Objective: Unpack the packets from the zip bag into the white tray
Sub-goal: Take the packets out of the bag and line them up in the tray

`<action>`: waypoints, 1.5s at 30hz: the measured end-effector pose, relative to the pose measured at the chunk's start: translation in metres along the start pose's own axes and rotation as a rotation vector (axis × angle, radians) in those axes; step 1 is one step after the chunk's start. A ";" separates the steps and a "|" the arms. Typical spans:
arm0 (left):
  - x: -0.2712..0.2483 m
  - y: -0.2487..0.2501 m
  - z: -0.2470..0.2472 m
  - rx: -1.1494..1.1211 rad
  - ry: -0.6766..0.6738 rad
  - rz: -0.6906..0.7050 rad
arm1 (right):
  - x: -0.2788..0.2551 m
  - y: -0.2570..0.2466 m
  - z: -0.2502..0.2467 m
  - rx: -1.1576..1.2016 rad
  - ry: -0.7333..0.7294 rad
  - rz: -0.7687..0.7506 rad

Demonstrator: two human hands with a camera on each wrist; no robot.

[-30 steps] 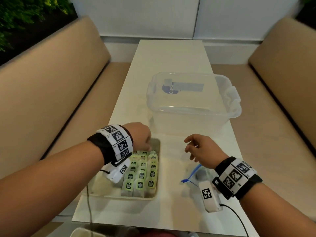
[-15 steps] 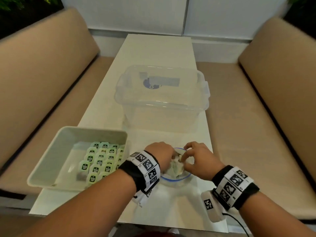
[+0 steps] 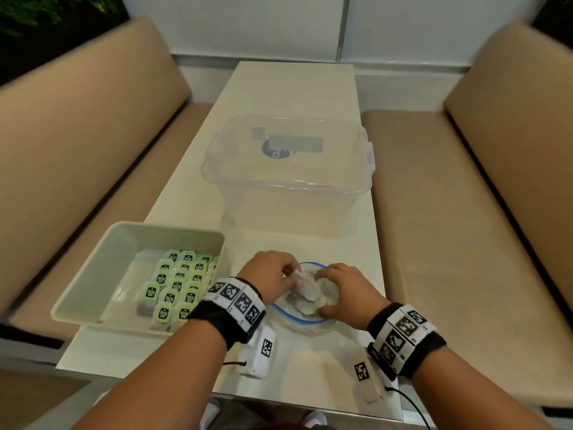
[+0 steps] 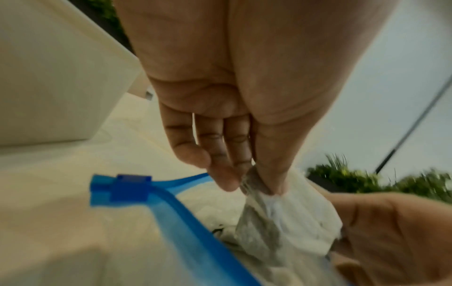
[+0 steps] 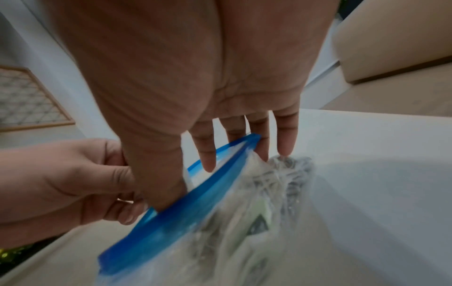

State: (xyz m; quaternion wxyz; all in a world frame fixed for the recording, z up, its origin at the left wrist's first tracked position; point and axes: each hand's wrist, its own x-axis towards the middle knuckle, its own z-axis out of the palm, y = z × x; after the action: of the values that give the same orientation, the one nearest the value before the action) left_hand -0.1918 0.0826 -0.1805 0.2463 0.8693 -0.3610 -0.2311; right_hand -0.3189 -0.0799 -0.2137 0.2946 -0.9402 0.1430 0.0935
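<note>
Both hands have come together over the zip bag (image 3: 305, 318) since 1 second ago, when the left hand (image 3: 269, 276) was down in the white tray (image 3: 93, 283) and the right hand (image 3: 344, 293) hung free over the counter (image 3: 294, 88); half a second ago they were already at the bag's mouth. Now the left grip pinches 1 packet (image 4: 276, 216) between thumb and fingers (image 4: 227, 154), just above the bag's blue zip edge (image 4: 176, 212), with the packet's lower part reaching into the opening. The right grip holds the bag's rim, thumb inside the mouth and fingers (image 5: 208, 152) spread along the blue zip strip (image 5: 195, 203), keeping it open. More packets (image 5: 264, 218) show through the clear plastic, though blur hides how many. The bag lies on the near part of the counter, between the 2 wrists. Just to its left sits the white tray, with rows of green-tagged packets (image 3: 176, 290) filling its right half. Beyond the bag stands a clear plastic box (image 3: 291, 175) with its lid on. Tan benches (image 3: 77, 135) run along both sides of the counter.
</note>
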 end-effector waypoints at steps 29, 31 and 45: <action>-0.036 0.007 -0.008 -0.261 0.135 0.048 | -0.025 -0.027 -0.016 0.576 0.457 0.013; -0.040 0.009 -0.013 -0.247 0.148 0.073 | -0.025 -0.031 -0.016 0.597 0.421 -0.025; -0.045 0.009 -0.039 -0.304 0.237 0.151 | -0.014 -0.058 -0.009 0.587 0.292 -0.143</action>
State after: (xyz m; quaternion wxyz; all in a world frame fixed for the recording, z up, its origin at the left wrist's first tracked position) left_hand -0.2023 0.1202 -0.1354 0.4319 0.8137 -0.3546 -0.1600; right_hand -0.3120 -0.0364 -0.1723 0.5351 -0.8264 0.1382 -0.1080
